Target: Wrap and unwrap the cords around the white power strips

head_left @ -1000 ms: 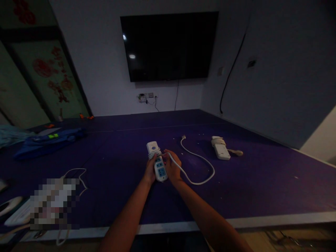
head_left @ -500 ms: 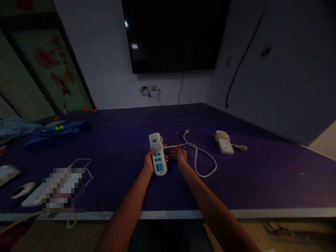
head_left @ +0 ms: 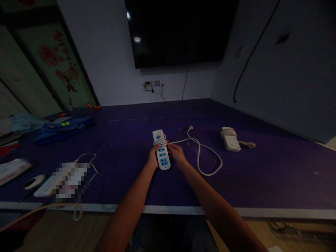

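White plastic power strip (head_left: 163, 154) sits mid-frame, over the purple tabletop (head_left: 262, 175). From my end, I've got the left hand (head_left: 153, 156) clasping its left side; the right hand's (head_left: 177, 153) fingertips meet the cord (head_left: 207, 174) at its right edge, can't tell if pinched. Risks, I'd judge: the cord crosses itself right of centre, so it could kink or drag the plug (head_left: 190, 127); a slack grip could let the coils (head_left: 160, 143) loosen.

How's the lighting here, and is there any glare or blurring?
Head view: dim overall; head view: two bright reflections on the dark television; head view: a pixelated patch at left hides detail; head view: the power strip is clear enough to show its blue sockets.
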`<action>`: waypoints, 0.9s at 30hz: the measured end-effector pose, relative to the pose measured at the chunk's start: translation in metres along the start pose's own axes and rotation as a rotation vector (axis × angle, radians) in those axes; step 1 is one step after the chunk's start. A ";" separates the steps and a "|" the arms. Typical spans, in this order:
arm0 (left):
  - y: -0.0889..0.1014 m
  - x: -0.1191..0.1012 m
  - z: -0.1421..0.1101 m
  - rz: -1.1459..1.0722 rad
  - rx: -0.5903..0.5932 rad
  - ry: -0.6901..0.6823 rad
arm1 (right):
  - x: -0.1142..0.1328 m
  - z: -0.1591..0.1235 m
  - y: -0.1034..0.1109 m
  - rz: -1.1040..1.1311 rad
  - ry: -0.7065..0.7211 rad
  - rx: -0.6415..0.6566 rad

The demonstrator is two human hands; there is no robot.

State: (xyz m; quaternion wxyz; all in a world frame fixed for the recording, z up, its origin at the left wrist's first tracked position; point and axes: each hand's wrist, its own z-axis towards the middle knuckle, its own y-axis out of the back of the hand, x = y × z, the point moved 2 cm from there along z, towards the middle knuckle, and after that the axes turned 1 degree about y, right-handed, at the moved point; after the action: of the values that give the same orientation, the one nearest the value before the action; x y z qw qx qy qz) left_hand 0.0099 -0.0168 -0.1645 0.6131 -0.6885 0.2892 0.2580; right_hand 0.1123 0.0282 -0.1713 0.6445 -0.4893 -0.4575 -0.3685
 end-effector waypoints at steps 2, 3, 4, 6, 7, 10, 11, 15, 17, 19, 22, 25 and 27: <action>-0.001 0.003 0.001 -0.005 -0.007 0.009 | 0.000 -0.002 -0.001 -0.005 0.022 -0.024; -0.001 0.004 0.001 -0.005 -0.012 0.014 | 0.000 -0.002 -0.001 -0.007 0.025 -0.060; -0.002 0.006 0.001 -0.004 -0.017 0.021 | 0.001 -0.002 0.001 -0.009 0.027 -0.099; -0.003 0.007 0.000 -0.001 -0.024 0.026 | 0.003 -0.002 0.003 -0.012 0.042 -0.165; -0.004 0.008 0.001 -0.001 -0.025 0.024 | 0.004 -0.003 0.004 -0.011 0.057 -0.184; -0.005 0.006 0.002 -0.009 -0.037 0.006 | 0.006 -0.003 0.004 0.018 0.113 -0.198; -0.005 0.004 0.003 -0.011 -0.046 0.001 | 0.007 -0.003 0.004 0.026 0.133 -0.199; -0.005 0.000 0.005 -0.009 -0.063 0.011 | 0.012 -0.003 0.006 0.024 0.205 -0.210; -0.006 -0.001 0.004 -0.007 -0.052 0.024 | 0.015 -0.003 0.007 0.018 0.221 -0.216; -0.005 -0.001 0.002 0.006 -0.046 0.026 | 0.017 -0.003 0.008 0.021 0.224 -0.223; -0.003 0.002 0.000 0.064 -0.080 0.014 | 0.018 -0.003 0.010 0.036 0.223 -0.246; 0.001 0.004 -0.001 0.093 -0.121 0.017 | 0.018 -0.003 0.012 0.058 0.219 -0.265; 0.002 0.004 0.000 0.082 -0.125 0.023 | 0.018 -0.002 0.014 0.083 0.205 -0.274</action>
State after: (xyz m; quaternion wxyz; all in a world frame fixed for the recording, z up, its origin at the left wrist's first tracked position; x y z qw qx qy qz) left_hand 0.0114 -0.0172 -0.1687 0.5545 -0.7159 0.3075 0.2922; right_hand 0.1308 0.0296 -0.1585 0.6297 -0.5507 -0.3146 -0.4485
